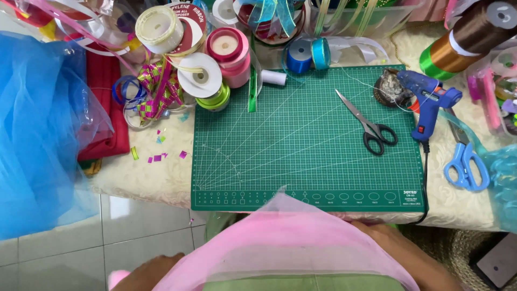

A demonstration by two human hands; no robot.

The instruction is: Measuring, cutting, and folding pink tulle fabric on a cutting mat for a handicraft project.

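On a ribbon-cluttered desk (145, 180), a green cutting mat (301, 145) lies before you; your arms spread pink tulle (280, 234) below its near edge, fingers hidden, grip impossible to tell, black scissors (369, 125) ahead-right.

Sheer pink fabric (285, 231) lies before a green mat (307, 156) gridded in pale lines. Black-handled scissors (369, 125), blue glue gun (428, 99); the tulle (37, 134) looks blue.

Bare forearms, no sleeves showing (green garment below).
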